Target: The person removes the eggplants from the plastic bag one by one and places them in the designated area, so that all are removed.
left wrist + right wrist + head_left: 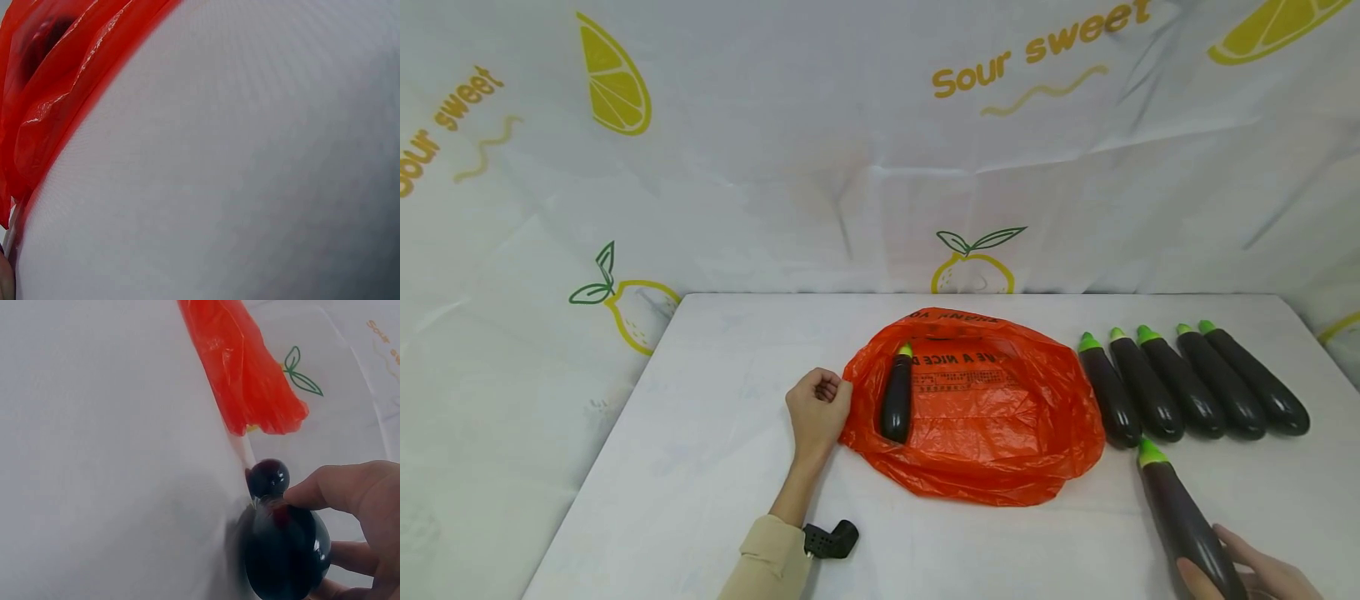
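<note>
A red plastic bag (970,467) lies spread on the table with its mouth facing up. Inside, at its left side, is one dark eggplant (897,400) with a green stem end. My left hand (817,414) pinches the bag's left edge, fingers curled; only a sliver of that hand appears in the left wrist view, beside the red plastic (69,81). At the front right, my right hand (1262,570) grips another eggplant (1183,510) near its thick end, its green tip pointing away toward the row behind. Thumb and fingers hold its glossy body (284,550) in the right wrist view.
Several eggplants (1202,379) lie side by side right of the bag, green ends toward the back. The white table (722,358) meets a hanging white cloth (775,183) with lemon prints. A black wrist device (831,540) sits at the left sleeve.
</note>
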The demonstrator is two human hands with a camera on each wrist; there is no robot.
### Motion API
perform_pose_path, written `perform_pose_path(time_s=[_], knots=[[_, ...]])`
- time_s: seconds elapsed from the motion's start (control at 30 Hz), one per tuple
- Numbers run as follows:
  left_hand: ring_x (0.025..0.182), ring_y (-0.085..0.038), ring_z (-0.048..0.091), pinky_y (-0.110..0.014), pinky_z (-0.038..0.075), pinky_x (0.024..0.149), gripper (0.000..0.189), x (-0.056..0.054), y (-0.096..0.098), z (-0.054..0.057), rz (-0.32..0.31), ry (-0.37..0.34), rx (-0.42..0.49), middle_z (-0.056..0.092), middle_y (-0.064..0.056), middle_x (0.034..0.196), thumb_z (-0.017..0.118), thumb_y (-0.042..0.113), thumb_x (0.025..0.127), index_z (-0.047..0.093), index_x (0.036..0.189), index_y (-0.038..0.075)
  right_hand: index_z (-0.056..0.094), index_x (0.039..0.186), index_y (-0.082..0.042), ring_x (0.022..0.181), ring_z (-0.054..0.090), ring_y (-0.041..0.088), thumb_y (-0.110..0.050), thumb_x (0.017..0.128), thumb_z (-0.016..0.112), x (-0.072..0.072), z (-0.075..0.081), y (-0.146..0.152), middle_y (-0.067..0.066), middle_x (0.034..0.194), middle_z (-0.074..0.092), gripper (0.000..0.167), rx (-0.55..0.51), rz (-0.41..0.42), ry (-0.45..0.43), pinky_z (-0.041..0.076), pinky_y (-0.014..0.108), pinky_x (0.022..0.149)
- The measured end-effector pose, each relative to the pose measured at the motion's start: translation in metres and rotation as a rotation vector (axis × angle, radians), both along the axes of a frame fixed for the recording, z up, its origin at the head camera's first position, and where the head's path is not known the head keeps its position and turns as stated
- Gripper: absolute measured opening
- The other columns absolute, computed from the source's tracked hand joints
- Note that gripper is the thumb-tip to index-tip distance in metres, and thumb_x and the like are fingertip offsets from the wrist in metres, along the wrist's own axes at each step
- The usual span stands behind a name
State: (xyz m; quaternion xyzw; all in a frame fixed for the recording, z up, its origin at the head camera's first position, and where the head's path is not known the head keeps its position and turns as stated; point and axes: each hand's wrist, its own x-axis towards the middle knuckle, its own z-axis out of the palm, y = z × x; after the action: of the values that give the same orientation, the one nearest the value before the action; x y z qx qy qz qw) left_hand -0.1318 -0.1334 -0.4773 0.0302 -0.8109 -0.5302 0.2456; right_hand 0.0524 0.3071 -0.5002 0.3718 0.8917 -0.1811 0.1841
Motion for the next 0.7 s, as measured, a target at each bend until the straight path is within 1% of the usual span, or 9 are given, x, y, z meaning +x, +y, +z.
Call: perform_pose_path(time_s=[0.07,0.17,0.3,0.33,0.47,0.63,0.7], knots=[[0.057,-0.012,0.049,-0.02,0.045,0.055,0.012,0.0,0.0,0.0,0.002,0.001,-0.005,0.057,-0.01,0.062,0.063,0.001,0.08,0.064,0.07,0.005,0.018,0.159,0.001,0.124,0.043,0.058,-0.07,0.09,0.057,0.0,-0.001,-0.002,0.04,0.139,0.031,0.107,0.003,-0.014,0.021,0.046,0.07,0.098],[0.057,-0.012,0.049,-0.02,0.044,0.055,0.012,0.0,0.0,0.0,0.003,0.006,-0.009,0.057,-0.009,0.061,0.062,0.001,0.08,0.064,0.069,0.005,0.018,0.16,-0.001,0.128,0.039,0.057,-0.069,0.09,0.059,0.0,-0.002,-0.006,0.038,0.143,0.029,0.105,0.002,-0.039,0.055,0.044,0.07,0.099],[0.057,-0.012,0.048,-0.02,0.044,0.055,0.012,0.0,0.0,0.001,0.0,0.017,-0.007,0.056,-0.009,0.061,0.062,0.001,0.08,0.064,0.069,0.004,0.017,0.161,-0.004,0.131,0.035,0.055,-0.062,0.09,0.064,-0.003,-0.001,-0.009,0.036,0.148,0.027,0.103,-0.001,-0.069,0.104,0.043,0.069,0.102],[0.057,-0.012,0.048,-0.02,0.044,0.055,0.012,0.0,0.0,0.001,-0.001,0.02,-0.007,0.056,-0.009,0.061,0.062,0.001,0.08,0.064,0.069,0.004,0.015,0.162,-0.004,0.132,0.034,0.055,-0.062,0.091,0.063,-0.004,0.0,-0.009,0.036,0.149,0.026,0.103,-0.008,-0.066,0.102,0.042,0.069,0.103],[0.056,-0.011,0.048,-0.02,0.044,0.055,0.011,0.0,0.0,0.001,0.001,0.027,-0.008,0.056,-0.009,0.06,0.062,0.0,0.079,0.064,0.069,0.004,0.016,0.162,-0.003,0.133,0.033,0.054,-0.057,0.092,0.065,-0.005,0.0,-0.01,0.035,0.151,0.024,0.101,-0.024,-0.064,0.15,0.041,0.069,0.104],[0.056,-0.011,0.048,-0.02,0.044,0.055,0.011,0.0,0.0,0.0,-0.001,0.021,-0.005,0.056,-0.009,0.06,0.062,0.001,0.079,0.064,0.069,0.004,0.022,0.161,-0.002,0.135,0.034,0.053,-0.047,0.092,0.07,-0.004,-0.001,-0.012,0.034,0.152,0.026,0.095,-0.024,-0.072,0.236,0.039,0.067,0.11],[0.057,-0.011,0.048,-0.02,0.044,0.055,0.011,0.0,0.0,-0.001,-0.004,0.016,-0.002,0.056,-0.009,0.061,0.062,0.001,0.08,0.064,0.07,0.004,0.022,0.161,-0.002,0.136,0.035,0.053,-0.047,0.092,0.07,-0.004,-0.003,-0.011,0.034,0.153,0.026,0.094,-0.025,-0.066,0.244,0.038,0.067,0.111]])
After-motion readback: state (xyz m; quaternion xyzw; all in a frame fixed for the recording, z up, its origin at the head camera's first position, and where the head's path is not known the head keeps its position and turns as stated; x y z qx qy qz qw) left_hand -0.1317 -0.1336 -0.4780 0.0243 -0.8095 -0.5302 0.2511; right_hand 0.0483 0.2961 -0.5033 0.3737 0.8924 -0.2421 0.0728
